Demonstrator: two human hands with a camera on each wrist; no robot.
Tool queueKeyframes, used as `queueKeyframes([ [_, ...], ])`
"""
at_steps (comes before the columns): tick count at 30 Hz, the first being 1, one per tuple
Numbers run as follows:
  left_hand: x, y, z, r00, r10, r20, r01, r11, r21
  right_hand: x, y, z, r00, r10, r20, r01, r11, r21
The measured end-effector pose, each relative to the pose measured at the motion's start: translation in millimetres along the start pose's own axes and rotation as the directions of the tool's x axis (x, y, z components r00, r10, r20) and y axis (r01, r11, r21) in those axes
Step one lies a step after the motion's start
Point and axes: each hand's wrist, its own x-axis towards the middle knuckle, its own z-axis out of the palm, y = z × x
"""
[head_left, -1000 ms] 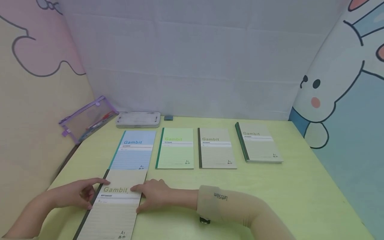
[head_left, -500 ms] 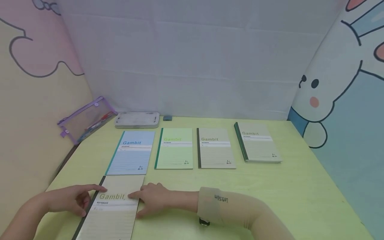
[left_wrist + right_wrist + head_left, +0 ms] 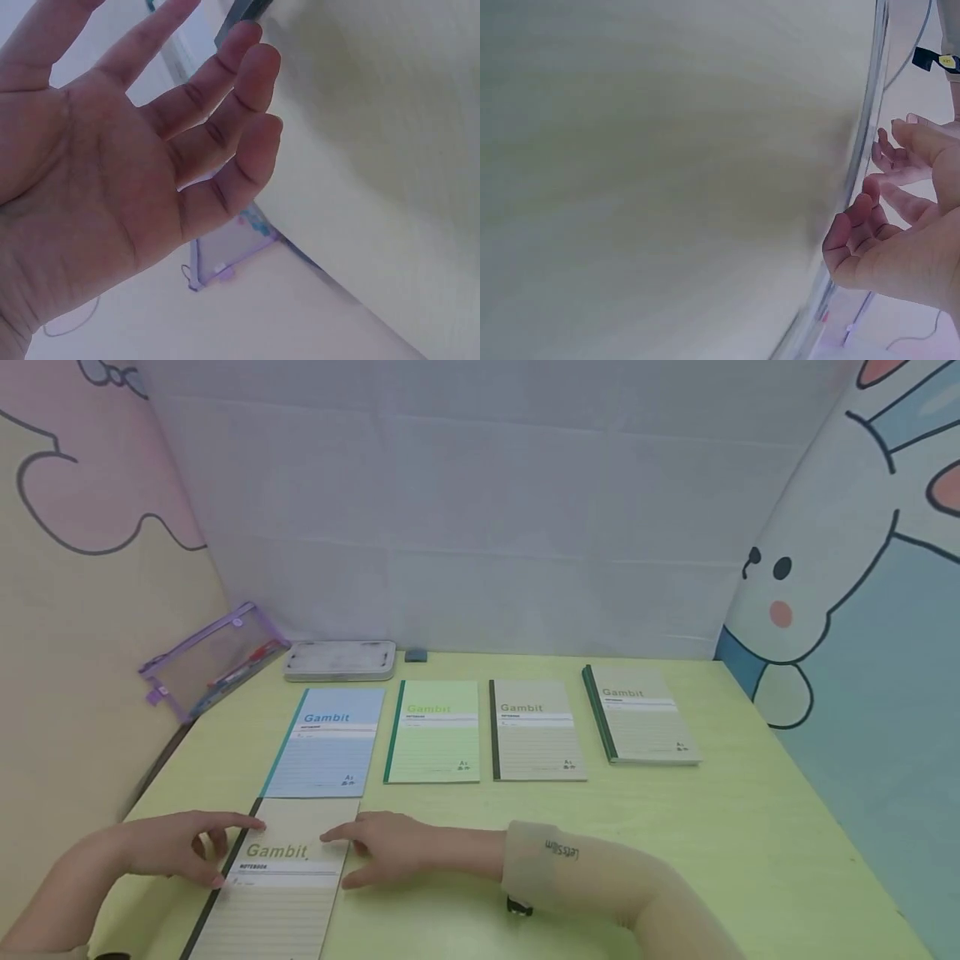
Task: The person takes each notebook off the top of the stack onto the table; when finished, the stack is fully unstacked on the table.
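At lower left, the left hand (image 3: 171,845) and right hand (image 3: 393,846), fingers loosely apart, should guide the grey notebook (image 3: 273,914) evenly (light touch only) square below the blue notebook (image 3: 324,753).

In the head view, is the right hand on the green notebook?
No, the right hand is at the right edge of the nearest, grey-beige notebook.

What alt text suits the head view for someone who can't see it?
A left hand and right hand touch a beige notebook, with a blue notebook just beyond it. Right of the blue one, on a yellow table, lie a green notebook, a second beige notebook and a notebook stack.
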Motion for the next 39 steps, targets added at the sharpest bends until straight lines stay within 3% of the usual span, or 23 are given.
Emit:
queueKeyframes([
  [5,6.9,21.0,-17.1,0.992,0.080,-0.099,-0.069,0.992,0.106,-16.0,13.8,-20.4,0.997,-0.049,-0.065,0.052,0.998,0.037],
  [11,17.5,60.4,-40.3,0.958,0.140,-0.250,-0.071,0.961,0.267,-50.0,38.2,-51.4,0.989,-0.072,-0.131,0.076,0.997,0.025],
  [18,41.9,103.3,-59.6,0.922,0.205,-0.328,-0.093,0.941,0.327,-97.9,67.8,-93.7,0.970,-0.024,-0.242,0.021,1.000,-0.015],
  [22,61.9,127.4,-67.8,0.897,0.256,-0.361,-0.133,0.934,0.333,-126.3,84.6,-115.2,0.944,-0.006,-0.331,-0.007,0.999,-0.039],
  [28,98.1,163.1,-72.3,0.876,0.301,-0.377,-0.163,0.920,0.356,-171.0,112.0,-139.2,0.894,0.022,-0.448,-0.039,0.999,-0.028],
  [35,144.9,203.5,-65.2,0.835,0.376,-0.401,-0.235,0.904,0.358,-217.4,156.6,-153.2,0.844,0.066,-0.532,-0.139,0.985,-0.098],
  [39,174.3,225.9,-54.6,0.805,0.407,-0.431,-0.265,0.897,0.353,-240.8,184.9,-154.8,0.821,0.129,-0.557,-0.189,0.981,-0.051],
])
